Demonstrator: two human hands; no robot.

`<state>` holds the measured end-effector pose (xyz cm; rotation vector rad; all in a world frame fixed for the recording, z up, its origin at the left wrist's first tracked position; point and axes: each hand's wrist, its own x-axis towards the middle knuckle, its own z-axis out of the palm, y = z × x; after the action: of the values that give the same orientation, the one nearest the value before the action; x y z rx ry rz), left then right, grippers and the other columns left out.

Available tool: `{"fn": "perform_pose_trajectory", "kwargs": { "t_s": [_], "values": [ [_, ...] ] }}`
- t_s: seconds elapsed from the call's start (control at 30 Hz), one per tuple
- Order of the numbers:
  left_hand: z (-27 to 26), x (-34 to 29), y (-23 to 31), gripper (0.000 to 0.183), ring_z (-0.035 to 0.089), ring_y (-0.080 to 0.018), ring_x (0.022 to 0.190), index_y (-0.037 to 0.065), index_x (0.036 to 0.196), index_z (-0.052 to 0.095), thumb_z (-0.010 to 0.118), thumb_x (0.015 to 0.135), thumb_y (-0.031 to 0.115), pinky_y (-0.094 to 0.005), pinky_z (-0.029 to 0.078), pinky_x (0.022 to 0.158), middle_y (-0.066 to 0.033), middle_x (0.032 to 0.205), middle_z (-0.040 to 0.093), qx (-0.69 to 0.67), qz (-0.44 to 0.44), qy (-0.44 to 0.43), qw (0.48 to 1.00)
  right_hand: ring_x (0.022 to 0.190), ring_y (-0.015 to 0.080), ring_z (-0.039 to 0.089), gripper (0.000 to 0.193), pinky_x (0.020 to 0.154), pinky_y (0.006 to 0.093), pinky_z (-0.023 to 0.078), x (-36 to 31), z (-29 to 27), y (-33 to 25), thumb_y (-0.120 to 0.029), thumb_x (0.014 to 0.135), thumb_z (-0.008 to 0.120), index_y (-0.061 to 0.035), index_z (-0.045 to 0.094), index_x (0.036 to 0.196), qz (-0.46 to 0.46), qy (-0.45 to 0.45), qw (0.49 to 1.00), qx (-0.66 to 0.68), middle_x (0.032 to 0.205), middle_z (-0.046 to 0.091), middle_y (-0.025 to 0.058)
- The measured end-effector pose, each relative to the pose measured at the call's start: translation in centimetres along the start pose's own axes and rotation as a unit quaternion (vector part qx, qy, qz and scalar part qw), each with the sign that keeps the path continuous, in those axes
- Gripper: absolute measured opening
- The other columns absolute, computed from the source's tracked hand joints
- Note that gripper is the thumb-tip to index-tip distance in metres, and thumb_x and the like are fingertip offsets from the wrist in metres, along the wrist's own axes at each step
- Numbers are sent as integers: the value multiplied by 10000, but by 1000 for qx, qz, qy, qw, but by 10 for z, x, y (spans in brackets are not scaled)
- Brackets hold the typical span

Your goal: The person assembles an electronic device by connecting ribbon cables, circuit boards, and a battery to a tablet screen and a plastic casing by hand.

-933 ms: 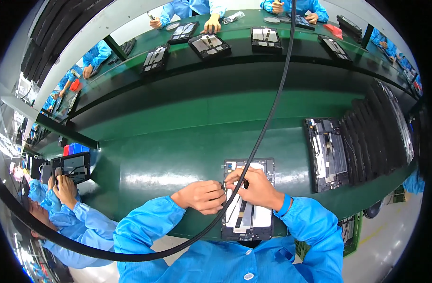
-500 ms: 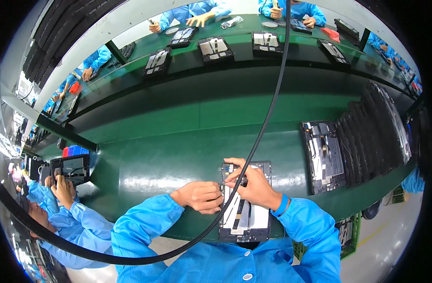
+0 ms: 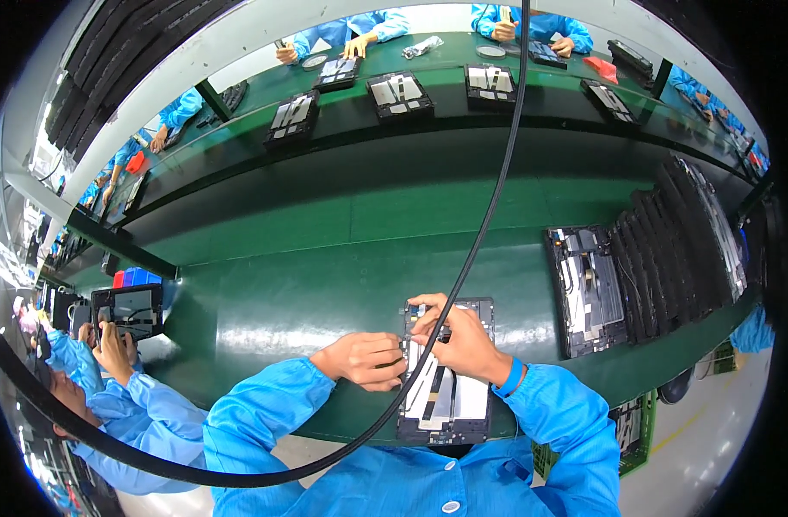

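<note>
An opened tablet [image 3: 473, 401] lies on the green bench close to my body, its pale battery, dark strips and black frame exposed. At its left edge, my left hand [image 3: 368, 360] is closed with the fingers curled and their tips at the rim. My right hand [image 3: 465, 345] reaches over the upper part of the tablet, thumb and fingers pinched near the upper left. A small dark bit shows between those fingers, too small to name. Whatever the left fingertips grip is hidden. A blue band [image 3: 513, 376] circles my right wrist.
A leaning row of black tablet housings [image 3: 678, 258] stands at the right, with an opened tablet [image 3: 588, 293] before it. Several opened units line the raised shelf [image 3: 351, 129]. A black cable [image 3: 489, 215] hangs across the view. At left, a co-worker holds a tablet [image 3: 129, 312].
My hands stay almost in place at the tablet's upper left, with only slight finger movement. Across the bench, a co-worker's hand has lowered onto a unit. The view has shifted slightly.
</note>
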<state>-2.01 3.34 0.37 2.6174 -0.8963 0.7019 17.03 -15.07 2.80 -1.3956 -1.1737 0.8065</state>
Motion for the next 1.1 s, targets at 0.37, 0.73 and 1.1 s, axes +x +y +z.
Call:
{"fn": "perform_pose_trajectory", "kwargs": {
  "t_s": [0.37,0.73,1.1],
  "values": [
    [-1,5,-12,233,755,-317,881,8,1035,759,769,935,219,-442,667,860,-121,960,727,2,-7,5,1000,975,248,808,456,879,382,626,-1,2,1,-17,935,801,-16,664,1370,-4,6,1000,-9,1020,812,141],
    [-3,8,-8,275,707,-325,909,-30,1080,743,746,903,181,-439,618,808,-137,971,730,-18,-105,23,994,880,221,789,372,798,345,637,0,5,7,23,927,762,-38,722,1292,-24,22,999,-23,974,793,138],
    [9,8,12,343,694,-321,921,-24,1156,760,715,894,193,-449,604,800,-135,986,716,-5,-194,77,978,781,146,748,360,732,309,608,6,7,1,18,891,786,-18,746,1247,40,27,997,-54,857,777,94]
  ]
}}
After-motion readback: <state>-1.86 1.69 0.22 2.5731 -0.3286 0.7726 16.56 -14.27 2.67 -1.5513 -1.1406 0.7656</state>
